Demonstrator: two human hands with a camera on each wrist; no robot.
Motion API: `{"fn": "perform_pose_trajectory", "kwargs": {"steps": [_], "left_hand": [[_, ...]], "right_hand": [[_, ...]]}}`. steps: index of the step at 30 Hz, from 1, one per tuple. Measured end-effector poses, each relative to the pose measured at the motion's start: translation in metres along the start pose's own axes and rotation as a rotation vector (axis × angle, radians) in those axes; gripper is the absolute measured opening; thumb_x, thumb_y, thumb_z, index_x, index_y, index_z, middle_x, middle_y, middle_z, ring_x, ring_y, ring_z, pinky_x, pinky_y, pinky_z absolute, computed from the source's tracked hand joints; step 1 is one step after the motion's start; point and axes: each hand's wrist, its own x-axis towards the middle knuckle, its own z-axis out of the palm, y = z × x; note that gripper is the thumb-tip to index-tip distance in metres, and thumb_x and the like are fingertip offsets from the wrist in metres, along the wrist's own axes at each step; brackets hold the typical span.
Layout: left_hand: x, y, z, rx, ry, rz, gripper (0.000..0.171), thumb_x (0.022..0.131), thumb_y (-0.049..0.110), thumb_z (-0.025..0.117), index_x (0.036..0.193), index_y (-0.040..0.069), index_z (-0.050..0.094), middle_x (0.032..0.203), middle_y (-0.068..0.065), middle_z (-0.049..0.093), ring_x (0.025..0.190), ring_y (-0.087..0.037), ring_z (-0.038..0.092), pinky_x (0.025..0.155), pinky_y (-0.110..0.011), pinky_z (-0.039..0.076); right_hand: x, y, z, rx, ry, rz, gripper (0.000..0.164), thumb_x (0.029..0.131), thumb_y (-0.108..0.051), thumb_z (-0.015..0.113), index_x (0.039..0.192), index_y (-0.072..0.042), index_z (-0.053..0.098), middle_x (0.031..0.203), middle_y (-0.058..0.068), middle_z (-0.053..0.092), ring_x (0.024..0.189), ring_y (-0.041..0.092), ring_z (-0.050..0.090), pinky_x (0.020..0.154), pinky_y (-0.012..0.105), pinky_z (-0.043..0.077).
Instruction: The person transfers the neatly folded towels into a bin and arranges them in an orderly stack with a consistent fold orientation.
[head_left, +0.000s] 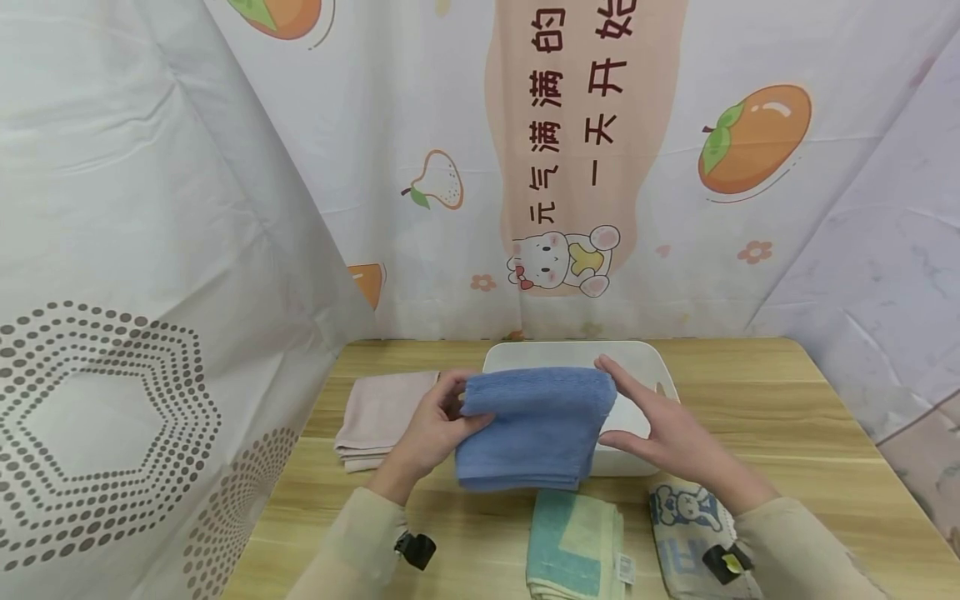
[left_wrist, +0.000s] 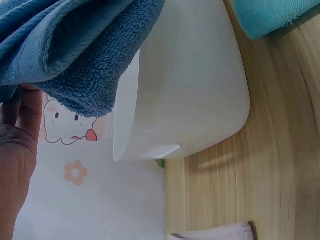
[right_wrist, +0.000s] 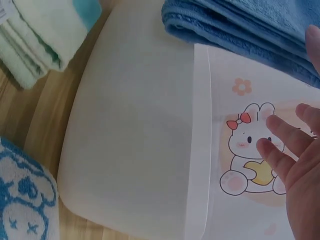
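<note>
A folded blue towel [head_left: 528,425] is held up in front of a white plastic bin [head_left: 637,462]. My left hand [head_left: 442,421] grips its left edge, thumb on the near face and fingers behind. In the left wrist view the blue towel [left_wrist: 85,55] hangs in thick folds over those fingers. My right hand [head_left: 660,421] is at the towel's right side, fingers spread. In the right wrist view the right hand [right_wrist: 305,170] has fingers apart below the towel; whether one fingertip touches the towel I cannot tell.
A folded pink towel [head_left: 382,417] lies at the table's left. Near the front lie a green and cream towel [head_left: 573,546] with a tag and a white-and-blue towel [head_left: 686,533] with a cartoon print, partly under the right forearm. A printed curtain [head_left: 435,275] hangs behind the wooden table [head_left: 780,417].
</note>
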Motion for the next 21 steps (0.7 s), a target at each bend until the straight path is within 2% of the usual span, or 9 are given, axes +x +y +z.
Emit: {"fn": "perform_pose_trajectory", "kwargs": {"steps": [4, 6, 10, 13, 17, 20, 21], "left_hand": [[0.0014, 0.001, 0.0028, -0.013, -0.002, 0.014, 0.045, 0.09, -0.003, 0.074, 0.13, 0.008, 0.056, 0.124, -0.016, 0.063, 0.098, -0.021, 0.065, 0.085, -0.033, 0.056], [0.002, 0.001, 0.0038, -0.02, -0.001, 0.021, 0.044, 0.09, -0.004, 0.073, 0.129, 0.007, 0.056, 0.124, -0.017, 0.063, 0.099, -0.021, 0.065, 0.086, -0.033, 0.056], [0.0024, 0.0016, 0.0057, -0.024, 0.004, 0.021, 0.043, 0.09, -0.004, 0.072, 0.128, 0.008, 0.056, 0.123, -0.015, 0.063, 0.099, -0.021, 0.065, 0.085, -0.034, 0.056], [0.0022, 0.0026, 0.0073, -0.015, 0.009, 0.009, 0.043, 0.09, -0.003, 0.073, 0.128, 0.009, 0.056, 0.123, -0.014, 0.063, 0.097, -0.022, 0.064, 0.083, -0.034, 0.056], [0.0022, 0.0033, 0.0093, -0.018, 0.021, -0.003, 0.042, 0.09, -0.002, 0.073, 0.127, 0.009, 0.056, 0.122, -0.012, 0.063, 0.096, -0.022, 0.063, 0.083, -0.034, 0.055], [0.0024, 0.0034, 0.0103, -0.031, 0.028, -0.006, 0.042, 0.09, -0.002, 0.073, 0.127, 0.009, 0.056, 0.121, -0.011, 0.064, 0.097, -0.021, 0.063, 0.083, -0.033, 0.055], [0.0025, 0.0034, 0.0105, -0.038, 0.029, -0.006, 0.042, 0.09, -0.002, 0.073, 0.127, 0.008, 0.056, 0.12, -0.01, 0.064, 0.097, -0.021, 0.063, 0.083, -0.033, 0.055]], "right_hand": [[0.0004, -0.0014, 0.0024, 0.032, 0.015, 0.008, 0.103, 0.083, -0.024, 0.086, 0.164, -0.02, 0.022, 0.159, 0.011, 0.044, 0.128, 0.038, 0.059, 0.103, 0.076, 0.036], [0.0004, -0.0022, 0.0032, 0.051, 0.023, 0.013, 0.103, 0.084, -0.022, 0.086, 0.164, -0.02, 0.022, 0.158, 0.013, 0.044, 0.128, 0.037, 0.06, 0.103, 0.072, 0.04], [-0.0004, -0.0044, 0.0042, 0.101, 0.031, 0.049, 0.103, 0.085, -0.02, 0.085, 0.165, -0.023, 0.019, 0.157, 0.017, 0.045, 0.126, 0.039, 0.061, 0.104, 0.072, 0.037], [-0.0007, -0.0067, 0.0047, 0.141, 0.038, 0.083, 0.103, 0.085, -0.018, 0.084, 0.165, -0.025, 0.019, 0.155, 0.019, 0.047, 0.122, 0.042, 0.063, 0.107, 0.079, 0.027], [-0.0005, -0.0091, 0.0053, 0.171, 0.039, 0.118, 0.1, 0.087, -0.017, 0.083, 0.165, -0.027, 0.019, 0.155, 0.019, 0.046, 0.12, 0.039, 0.065, 0.108, 0.068, 0.037], [-0.0004, -0.0098, 0.0057, 0.206, 0.027, 0.147, 0.097, 0.091, -0.018, 0.08, 0.165, -0.029, 0.018, 0.156, 0.017, 0.045, 0.122, 0.036, 0.064, 0.098, 0.051, 0.054], [-0.0003, -0.0098, 0.0059, 0.225, 0.022, 0.157, 0.096, 0.092, -0.018, 0.079, 0.164, -0.03, 0.018, 0.156, 0.017, 0.045, 0.123, 0.035, 0.064, 0.097, 0.045, 0.056]]}}
